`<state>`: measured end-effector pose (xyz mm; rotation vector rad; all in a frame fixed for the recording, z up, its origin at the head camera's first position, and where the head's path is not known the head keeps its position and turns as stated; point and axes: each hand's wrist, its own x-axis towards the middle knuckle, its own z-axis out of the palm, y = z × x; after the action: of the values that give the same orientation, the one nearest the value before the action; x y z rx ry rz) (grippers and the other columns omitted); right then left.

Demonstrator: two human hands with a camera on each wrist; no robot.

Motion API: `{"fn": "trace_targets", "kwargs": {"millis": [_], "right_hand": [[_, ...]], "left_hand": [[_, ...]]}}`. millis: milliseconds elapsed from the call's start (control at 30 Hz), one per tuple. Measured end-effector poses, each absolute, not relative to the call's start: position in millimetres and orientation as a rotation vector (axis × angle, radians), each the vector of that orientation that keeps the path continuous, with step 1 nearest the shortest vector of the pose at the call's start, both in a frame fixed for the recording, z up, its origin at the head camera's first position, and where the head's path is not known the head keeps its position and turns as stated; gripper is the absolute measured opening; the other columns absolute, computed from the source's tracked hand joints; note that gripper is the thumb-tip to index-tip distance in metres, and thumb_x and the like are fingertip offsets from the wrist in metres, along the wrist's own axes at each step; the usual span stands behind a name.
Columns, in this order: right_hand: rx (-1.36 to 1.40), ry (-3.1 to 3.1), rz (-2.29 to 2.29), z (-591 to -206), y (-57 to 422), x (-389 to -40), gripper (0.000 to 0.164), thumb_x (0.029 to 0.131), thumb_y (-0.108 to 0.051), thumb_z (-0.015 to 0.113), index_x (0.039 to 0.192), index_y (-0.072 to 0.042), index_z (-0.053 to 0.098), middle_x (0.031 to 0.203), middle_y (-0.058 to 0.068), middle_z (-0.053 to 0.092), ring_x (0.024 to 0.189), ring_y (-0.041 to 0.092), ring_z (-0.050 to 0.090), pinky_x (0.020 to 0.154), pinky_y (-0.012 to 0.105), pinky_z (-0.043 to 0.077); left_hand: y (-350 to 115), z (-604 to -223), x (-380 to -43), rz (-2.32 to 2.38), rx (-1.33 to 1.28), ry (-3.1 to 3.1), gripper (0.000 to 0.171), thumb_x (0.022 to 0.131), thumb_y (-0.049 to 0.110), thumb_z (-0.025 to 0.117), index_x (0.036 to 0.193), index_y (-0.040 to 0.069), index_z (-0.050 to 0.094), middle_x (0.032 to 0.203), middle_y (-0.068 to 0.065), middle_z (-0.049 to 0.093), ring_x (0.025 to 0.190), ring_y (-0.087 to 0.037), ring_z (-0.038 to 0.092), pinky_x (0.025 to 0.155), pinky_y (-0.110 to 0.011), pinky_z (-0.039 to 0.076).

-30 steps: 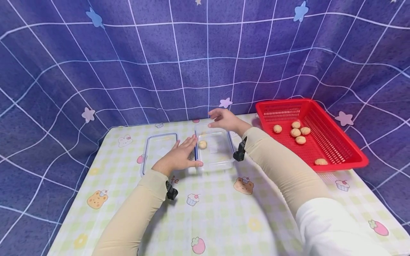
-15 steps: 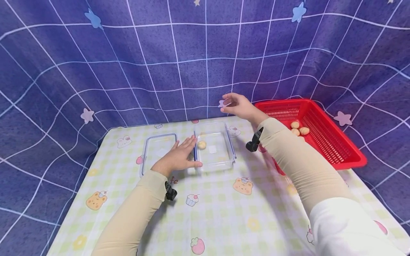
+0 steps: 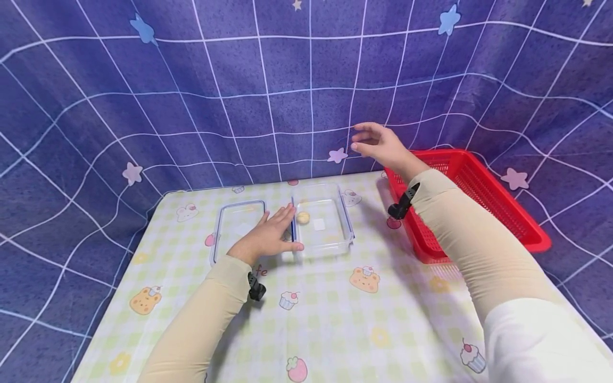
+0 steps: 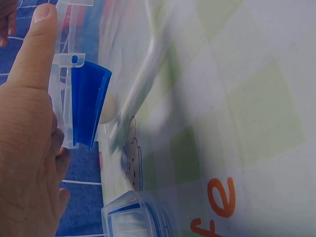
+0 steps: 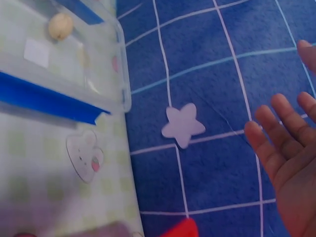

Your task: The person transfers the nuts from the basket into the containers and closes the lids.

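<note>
My left hand (image 3: 268,235) rests with spread fingers on the left rim of a clear plastic food box (image 3: 323,250). In the left wrist view, the thumb (image 4: 37,47) lies along that rim beside a hanging blue latch (image 4: 90,103). One small round tan piece, bun-like or nut-like (image 3: 303,217), sits inside the box near its left wall. My right hand (image 3: 381,146) is in the air behind and right of the box, near the basket's far left corner. Its fingers are loosely bent, and nothing lies in the palm in the right wrist view.
A red slotted basket (image 3: 531,239) stands at the table's right, partly covered by my right forearm. Left of the box lies a clear blue-edged lid or tray (image 3: 239,218). A blue gridded curtain (image 3: 287,106) hangs behind the checked tablecloth (image 3: 325,330).
My right hand has moved up and right, from over the box toward the red basket. Its forearm now hides the tan pieces seen there earlier. My left hand stays on the box rim.
</note>
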<state>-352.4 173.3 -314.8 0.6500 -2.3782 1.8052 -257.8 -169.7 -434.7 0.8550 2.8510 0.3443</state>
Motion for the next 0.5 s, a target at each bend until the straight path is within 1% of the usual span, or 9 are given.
{"fn": "trace_targets", "kwargs": {"millis": [100, 200, 333, 500], "right_hand": [[0.654, -2.367, 1.804, -312, 184, -351, 0.052, 0.094, -0.008, 0.069, 0.141, 0.002, 0.051, 0.128, 0.029, 0.06, 0.096, 0.011, 0.066, 0.078, 0.025, 0.057], [0.643, -2.362, 1.789, -308, 194, -350, 0.051, 0.095, -0.01, 0.069, 0.141, 0.002, 0.051, 0.127, 0.024, 0.062, 0.098, 0.011, 0.066, 0.077, 0.024, 0.058], [0.597, -2.348, 1.801, -307, 208, -347, 0.05, 0.095, -0.011, 0.069, 0.141, 0.0, 0.051, 0.126, 0.018, 0.064, 0.099, 0.01, 0.066, 0.078, 0.026, 0.059], [0.555, -2.315, 1.827, -310, 225, -346, 0.048, 0.097, -0.011, 0.068, 0.141, -0.002, 0.051, 0.128, 0.019, 0.062, 0.099, 0.01, 0.068, 0.081, 0.03, 0.06]], "left_hand": [[-169, -435, -258, 0.341, 0.852, 2.849, 0.109, 0.088, 0.069, 0.062, 0.162, 0.004, 0.013, 0.169, -0.012, 0.006, 0.156, -0.027, 0.006, 0.123, -0.055, -0.001], [-169, -435, -258, 0.346, 0.847, 2.847, 0.11, 0.088, 0.068, 0.062, 0.162, 0.005, 0.012, 0.169, -0.011, 0.006, 0.156, -0.027, 0.006, 0.123, -0.055, -0.002], [-170, -436, -259, 0.356, 0.843, 2.849, 0.109, 0.088, 0.068, 0.062, 0.162, 0.006, 0.011, 0.169, -0.011, 0.006, 0.155, -0.026, 0.006, 0.123, -0.054, -0.002], [-169, -436, -259, 0.378, 0.846, 2.843, 0.11, 0.088, 0.068, 0.062, 0.162, 0.006, 0.011, 0.169, -0.011, 0.006, 0.156, -0.027, 0.006, 0.123, -0.055, -0.002]]}}
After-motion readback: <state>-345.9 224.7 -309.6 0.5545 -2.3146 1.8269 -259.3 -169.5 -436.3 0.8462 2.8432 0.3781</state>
